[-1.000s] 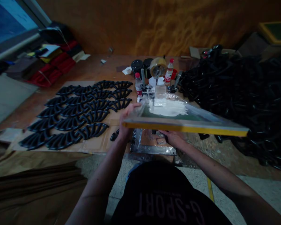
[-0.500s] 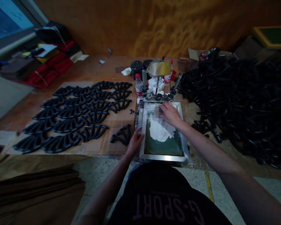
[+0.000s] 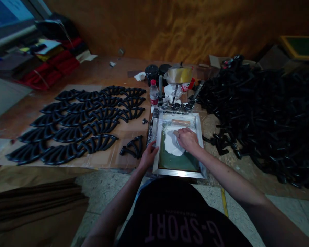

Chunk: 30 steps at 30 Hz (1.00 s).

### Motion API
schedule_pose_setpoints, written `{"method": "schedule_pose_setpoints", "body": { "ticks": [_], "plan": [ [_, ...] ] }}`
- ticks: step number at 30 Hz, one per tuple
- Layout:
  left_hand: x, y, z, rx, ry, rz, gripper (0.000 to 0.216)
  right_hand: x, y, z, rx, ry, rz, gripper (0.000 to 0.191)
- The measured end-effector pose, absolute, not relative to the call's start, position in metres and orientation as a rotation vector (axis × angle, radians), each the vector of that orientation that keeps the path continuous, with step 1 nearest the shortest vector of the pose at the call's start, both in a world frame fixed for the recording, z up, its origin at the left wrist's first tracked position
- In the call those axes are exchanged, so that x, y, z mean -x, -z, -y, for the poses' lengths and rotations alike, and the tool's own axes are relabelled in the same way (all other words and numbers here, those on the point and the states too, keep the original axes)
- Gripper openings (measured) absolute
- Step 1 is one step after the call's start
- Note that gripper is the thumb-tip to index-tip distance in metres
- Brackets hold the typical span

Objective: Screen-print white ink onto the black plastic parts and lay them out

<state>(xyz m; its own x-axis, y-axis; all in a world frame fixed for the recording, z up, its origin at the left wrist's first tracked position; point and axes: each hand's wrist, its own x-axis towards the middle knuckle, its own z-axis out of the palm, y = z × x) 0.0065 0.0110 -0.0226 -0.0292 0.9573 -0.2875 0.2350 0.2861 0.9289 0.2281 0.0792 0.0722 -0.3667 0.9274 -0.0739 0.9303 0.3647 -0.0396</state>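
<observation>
A silk-screen frame (image 3: pixel 179 174) with a metal border and green mesh lies in front of me. White ink (image 3: pixel 172 145) is spread over the mesh's middle. My right hand (image 3: pixel 188 139) is closed over the ink on a small, pale scraper (image 3: pixel 175 133), partly hidden by the fingers and smeared with white. At the frame's left border, my left hand (image 3: pixel 149 155) grips the edge with its fingertips. Inside the frame's far end rests a squeegee (image 3: pixel 180 122) with a brownish handle. Clamps (image 3: pixel 173 105) stand at the frame's far side.
Rows of black curved plastic parts (image 3: pixel 74 125) lie on cardboard at left, with a smaller group (image 3: pixel 132 146) nearer me. A big heap of similar black parts (image 3: pixel 267 116) fills the right. Behind the frame stand a bottle (image 3: pixel 153 92), dark tubs (image 3: pixel 151 75) and a tape roll (image 3: pixel 179 74).
My right hand has come nearer to me, from the frame's far end to the ink in the middle, uncovering the squeegee. My left hand stays at the left border.
</observation>
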Motion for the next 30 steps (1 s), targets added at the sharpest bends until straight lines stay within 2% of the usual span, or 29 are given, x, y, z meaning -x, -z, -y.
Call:
{"method": "schedule_pose_setpoints", "body": {
  "ticks": [5,10,15,19,24,27,30],
  "plan": [
    [-0.004,0.031,-0.012,-1.164,-0.862,-1.491,0.06,-0.214,-0.077,-0.087,-1.647,0.255,-2.632,0.021],
    [-0.004,0.032,-0.011,-1.155,-0.858,-1.494,0.06,-0.22,-0.069,-0.103,-1.489,0.242,-2.862,0.01],
    [-0.005,0.03,-0.009,-1.12,-0.881,-1.513,0.059,-0.242,-0.057,-0.072,-1.144,0.304,-3.045,0.021],
    [-0.007,0.024,-0.008,-1.125,-0.875,-1.531,0.057,-0.262,-0.07,-0.06,-0.871,0.368,-3.066,0.025],
    [-0.009,0.016,-0.009,-1.102,-0.874,-1.546,0.058,-0.252,-0.072,-0.073,-1.057,0.313,-3.049,0.016],
    [-0.009,0.017,-0.009,-1.099,-0.877,-1.532,0.06,-0.248,-0.057,-0.062,-1.076,0.185,-3.095,0.021],
    [-0.008,0.017,-0.01,-1.1,-0.859,-1.544,0.06,-0.255,-0.05,-0.049,-0.959,0.245,-3.125,0.023]
  ]
}}
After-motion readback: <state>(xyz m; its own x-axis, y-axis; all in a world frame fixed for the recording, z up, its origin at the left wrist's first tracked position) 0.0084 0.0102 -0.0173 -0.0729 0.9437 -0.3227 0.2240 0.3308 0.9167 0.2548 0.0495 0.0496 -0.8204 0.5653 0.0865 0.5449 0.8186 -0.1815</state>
